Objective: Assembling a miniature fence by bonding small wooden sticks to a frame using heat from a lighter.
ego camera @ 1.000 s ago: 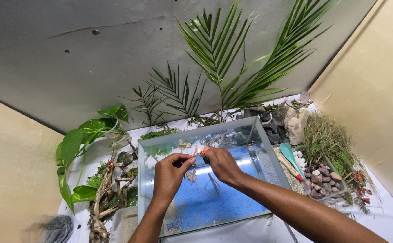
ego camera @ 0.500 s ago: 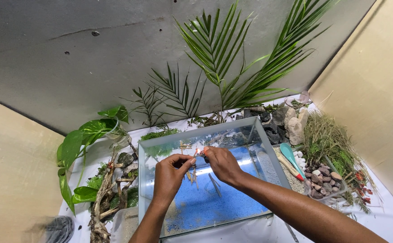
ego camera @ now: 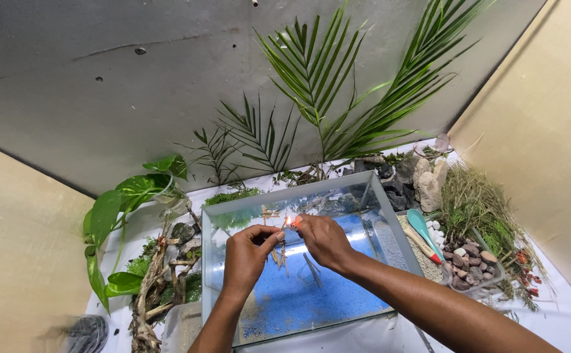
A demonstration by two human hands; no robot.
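Note:
A rectangular glass tank (ego camera: pixel 233 208) stands on the white surface, its floor covered with blue sand (ego camera: pixel 311 301). Both my hands are held over the tank's middle. My left hand (ego camera: pixel 247 256) pinches a thin pale twig (ego camera: pixel 281 252) that hangs down from its fingers. My right hand (ego camera: pixel 325 240) is closed around a small thing whose body is hidden; a small orange flame (ego camera: pixel 291 221) burns at its fingertips, right at the top of the twig. The fingertips of the two hands almost touch.
Palm fronds (ego camera: pixel 325 85) rise behind the tank against a grey wall. Driftwood (ego camera: pixel 151 287), moss and a broad-leaved plant (ego camera: pixel 119 202) lie to the left. Rocks (ego camera: pixel 423 180), dry grass, a turquoise scoop (ego camera: pixel 421 227) and a tray of pebbles (ego camera: pixel 470 258) sit to the right.
Both hands stay in nearly the same place over the tank. The small orange glow between the fingertips persists.

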